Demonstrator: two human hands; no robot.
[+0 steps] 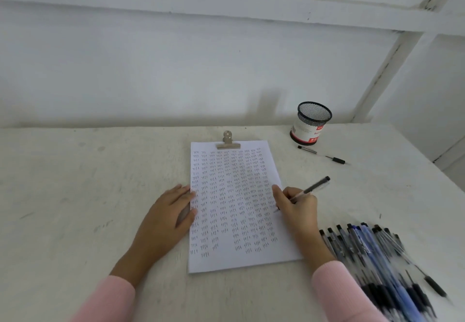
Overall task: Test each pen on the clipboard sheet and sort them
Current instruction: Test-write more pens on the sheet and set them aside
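Note:
A white sheet [236, 258] covered with rows of small ink marks lies on the clipboard under a metal clip [227, 141]. My left hand [166, 216] lies flat on the sheet's left edge, fingers apart. My right hand [299, 206] grips a clear pen with a black cap [315, 185], its tip touching the sheet's right margin. A pile of several black and blue pens [372, 253] lies at the right. One capped pen [320, 155] lies apart, beside a black mesh pen cup [310, 124].
The white table [88, 183] runs back to a white wall [176, 70]. The table's right edge slants behind the mesh cup. Pink sleeves cover both forearms at the bottom of the view.

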